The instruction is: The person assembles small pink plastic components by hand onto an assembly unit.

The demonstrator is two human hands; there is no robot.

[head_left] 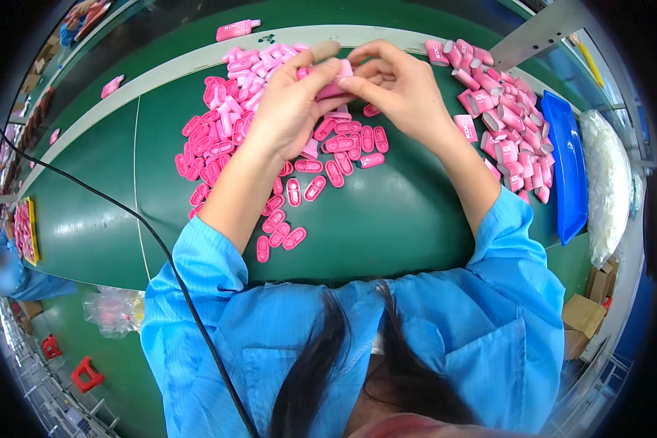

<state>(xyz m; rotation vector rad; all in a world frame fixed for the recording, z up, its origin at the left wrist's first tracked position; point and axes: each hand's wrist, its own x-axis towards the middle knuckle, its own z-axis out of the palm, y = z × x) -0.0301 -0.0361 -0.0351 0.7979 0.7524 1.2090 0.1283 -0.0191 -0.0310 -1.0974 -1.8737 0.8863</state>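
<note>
My left hand [288, 102] and my right hand [407, 91] meet over the far middle of the table, both closed around a small pink plastic casing [333, 87]. Fingers cover much of that casing. A tan cover [325, 50] wraps one fingertip of the left hand. Under and left of my hands spreads a heap of pink oval end caps [215, 146], several lying singly toward me. Lighter pink mouthpiece-like parts [239, 69] lie beyond them. To the right of my right hand is a pile of pink printed sleeves [511, 124].
A blue tray [564, 171] and a white plastic bag [607, 182] stand at the right edge. Beyond the pale rail, a pink device [235, 30] lies on the green belt. A black cable [153, 232] crosses at left. A co-worker's blue sleeve [44, 285] shows far left.
</note>
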